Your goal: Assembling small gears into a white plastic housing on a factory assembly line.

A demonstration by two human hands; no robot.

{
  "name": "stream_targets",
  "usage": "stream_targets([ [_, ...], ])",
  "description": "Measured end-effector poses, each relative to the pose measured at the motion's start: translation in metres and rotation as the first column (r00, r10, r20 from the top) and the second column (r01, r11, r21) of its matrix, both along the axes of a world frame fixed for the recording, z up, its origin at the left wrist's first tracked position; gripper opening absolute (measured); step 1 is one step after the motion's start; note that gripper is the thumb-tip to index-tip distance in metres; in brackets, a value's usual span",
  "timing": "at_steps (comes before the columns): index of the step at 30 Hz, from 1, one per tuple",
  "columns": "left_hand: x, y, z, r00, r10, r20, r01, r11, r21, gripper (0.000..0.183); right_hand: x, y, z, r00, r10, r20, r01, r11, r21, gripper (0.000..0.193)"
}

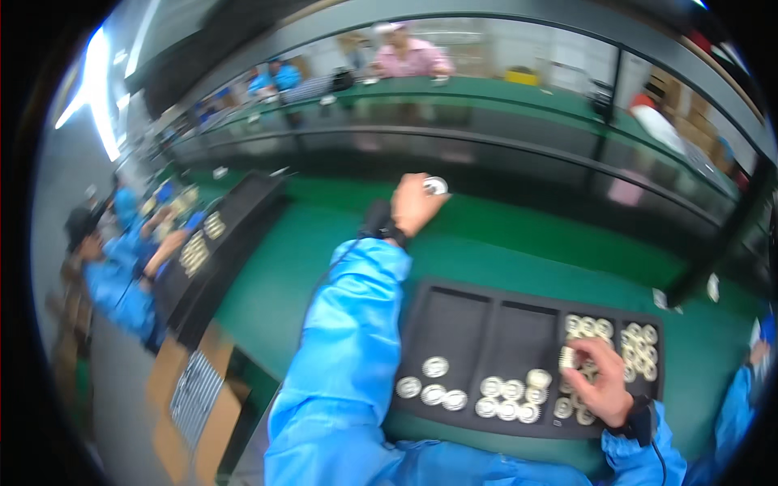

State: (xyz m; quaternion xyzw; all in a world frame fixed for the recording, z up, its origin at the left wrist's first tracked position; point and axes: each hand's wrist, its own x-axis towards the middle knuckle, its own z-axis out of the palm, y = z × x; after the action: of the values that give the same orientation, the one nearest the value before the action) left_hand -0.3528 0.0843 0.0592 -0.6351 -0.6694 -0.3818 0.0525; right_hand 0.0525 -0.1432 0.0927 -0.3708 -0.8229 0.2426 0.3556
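My left hand (415,204) reaches far forward over the bench, its fingers closed on a round white part (436,185) with a dark centre. Nearer to me lies a black tray (455,320) split into several compartments. Over its right side, my right hand (601,382) pinches a pale, round, ridged part (566,357) between thumb and fingers. Beneath and around that hand are several pale round parts (590,326), partly hidden by it. The compartment left of it holds several toothed-looking round parts (509,409), and several whitish discs (434,394) sit in the leftmost one.
A dark belt (356,154) with a rail runs across beyond the green bench (324,219). A black post (721,235) rises at right. Co-workers in blue sit at the left (121,275) and right edge. An open cardboard box (166,381) stands at lower left.
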Motion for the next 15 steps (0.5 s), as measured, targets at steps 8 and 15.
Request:
stream_targets([
  [8,0.056,-0.110,0.031,0.586,-0.201,0.785,0.244,0.968,0.065,0.016,0.023,-0.010,-0.024,0.996,-0.068,-0.055,0.061,0.992,-0.111,0.035],
  [15,0.037,-0.141,-0.016,0.971,-0.039,0.237,0.058,0.995,-0.075,0.017,-0.009,0.013,-0.034,0.998,-0.055,-0.012,0.054,0.997,-0.061,0.033],
])
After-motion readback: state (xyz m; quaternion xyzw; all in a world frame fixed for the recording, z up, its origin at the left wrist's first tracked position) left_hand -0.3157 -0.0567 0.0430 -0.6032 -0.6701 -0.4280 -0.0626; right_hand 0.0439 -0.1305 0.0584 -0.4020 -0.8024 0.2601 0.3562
